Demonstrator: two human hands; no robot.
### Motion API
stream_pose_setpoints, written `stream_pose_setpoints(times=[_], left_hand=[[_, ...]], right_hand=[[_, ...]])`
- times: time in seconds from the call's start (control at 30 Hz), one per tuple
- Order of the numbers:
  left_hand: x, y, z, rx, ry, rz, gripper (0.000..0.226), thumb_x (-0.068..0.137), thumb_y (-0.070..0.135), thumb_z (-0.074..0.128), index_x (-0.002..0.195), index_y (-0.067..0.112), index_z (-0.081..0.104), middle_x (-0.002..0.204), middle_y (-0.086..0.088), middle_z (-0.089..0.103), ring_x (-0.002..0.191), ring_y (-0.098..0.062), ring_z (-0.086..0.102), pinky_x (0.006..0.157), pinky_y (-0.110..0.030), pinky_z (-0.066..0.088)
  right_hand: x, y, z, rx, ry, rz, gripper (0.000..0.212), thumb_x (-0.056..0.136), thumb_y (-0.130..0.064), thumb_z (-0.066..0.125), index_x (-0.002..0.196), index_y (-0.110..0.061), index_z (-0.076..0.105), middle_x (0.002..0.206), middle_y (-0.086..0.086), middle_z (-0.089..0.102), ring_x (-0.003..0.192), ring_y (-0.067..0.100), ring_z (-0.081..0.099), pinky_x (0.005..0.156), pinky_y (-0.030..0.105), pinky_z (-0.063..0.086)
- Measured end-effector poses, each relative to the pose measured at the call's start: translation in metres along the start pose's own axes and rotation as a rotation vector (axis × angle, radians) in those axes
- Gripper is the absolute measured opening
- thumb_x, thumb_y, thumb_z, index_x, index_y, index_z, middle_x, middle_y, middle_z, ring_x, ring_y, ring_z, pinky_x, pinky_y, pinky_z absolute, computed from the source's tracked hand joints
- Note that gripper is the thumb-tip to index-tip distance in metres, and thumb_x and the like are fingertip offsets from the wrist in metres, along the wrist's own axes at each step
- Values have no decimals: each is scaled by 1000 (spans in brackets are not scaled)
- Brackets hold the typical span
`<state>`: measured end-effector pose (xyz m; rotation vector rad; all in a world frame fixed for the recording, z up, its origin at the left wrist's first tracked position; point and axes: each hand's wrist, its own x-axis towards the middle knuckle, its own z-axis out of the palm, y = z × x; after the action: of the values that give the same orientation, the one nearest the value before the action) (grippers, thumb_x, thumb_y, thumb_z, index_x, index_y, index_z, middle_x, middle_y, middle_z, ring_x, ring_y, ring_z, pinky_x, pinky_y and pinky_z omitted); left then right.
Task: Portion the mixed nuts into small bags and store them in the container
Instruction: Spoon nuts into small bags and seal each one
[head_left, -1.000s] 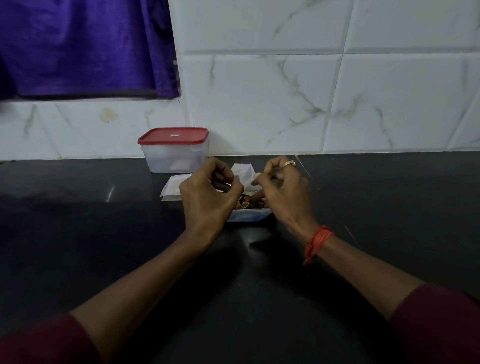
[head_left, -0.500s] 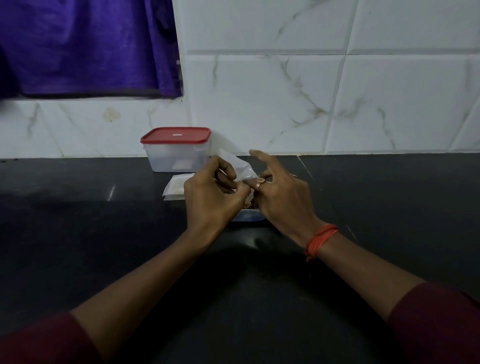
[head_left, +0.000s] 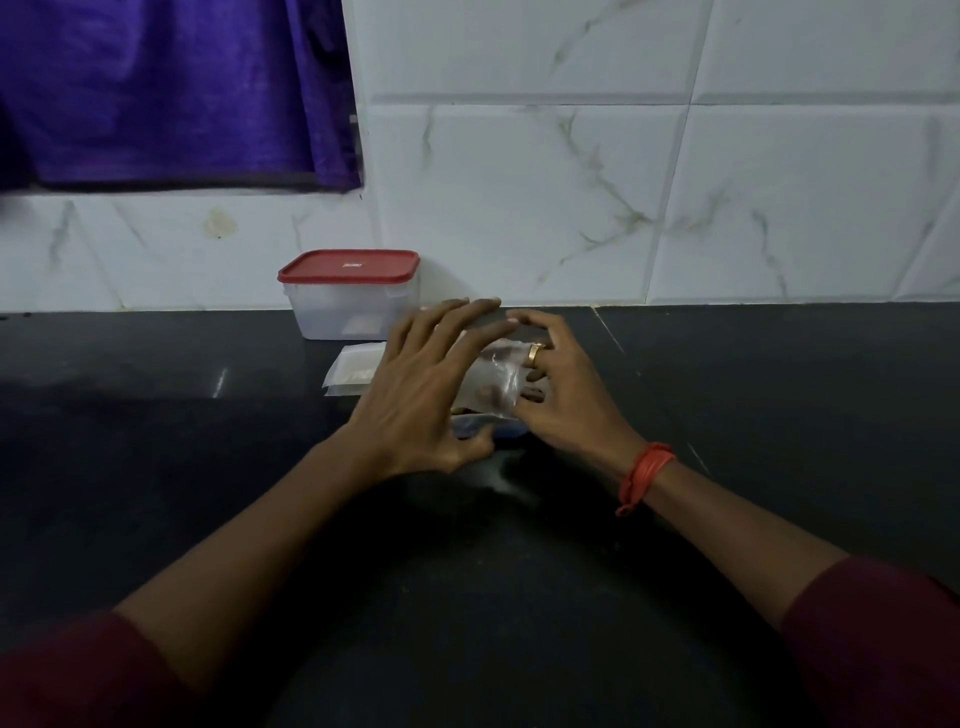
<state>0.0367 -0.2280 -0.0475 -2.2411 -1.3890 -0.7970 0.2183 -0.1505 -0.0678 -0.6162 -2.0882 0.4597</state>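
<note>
In the middle of the frame the left hand lies palm down, fingers straight and spread apart, against a small clear plastic bag with brown nuts dimly visible inside. The right hand, wearing a gold ring, curls its fingers and thumb round the right side of the same bag. Both forearms reach in from the lower corners over the black stone counter. The clear rectangular plastic container with a red lid stands closed at centre left, just beyond the left hand.
</note>
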Motion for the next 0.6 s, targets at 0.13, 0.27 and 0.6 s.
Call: stream_pose_setpoints(times=[0.13,0.27,0.6], left_hand=[[-3,-13,2,0,42,-57,83,75,65,62,144,22,47,138,0,56,131,-24,46,109,-45,30],[-3,-14,1,60,75,-35,81,73,71,61,140,25,52,130,2,62,124,-24,50,107,-44,31],[-4,-15,0,89,173,-47,70,76,66,65,131,24,60,120,3,67,112,-21,56,100,-42,35]], right_hand=[[-1,4,-2,3,-83,-27,25,88,-17,63,106,-4,75,158,-2,28,133,5,41,103,27,48],[-1,5,-2,-42,-98,10,25,85,-21,77,107,-10,76,162,-4,23,138,10,35,106,44,47],[1,-4,-7,40,-51,-52,15,89,-17,63,98,-19,75,154,2,36,133,13,44,108,26,41]])
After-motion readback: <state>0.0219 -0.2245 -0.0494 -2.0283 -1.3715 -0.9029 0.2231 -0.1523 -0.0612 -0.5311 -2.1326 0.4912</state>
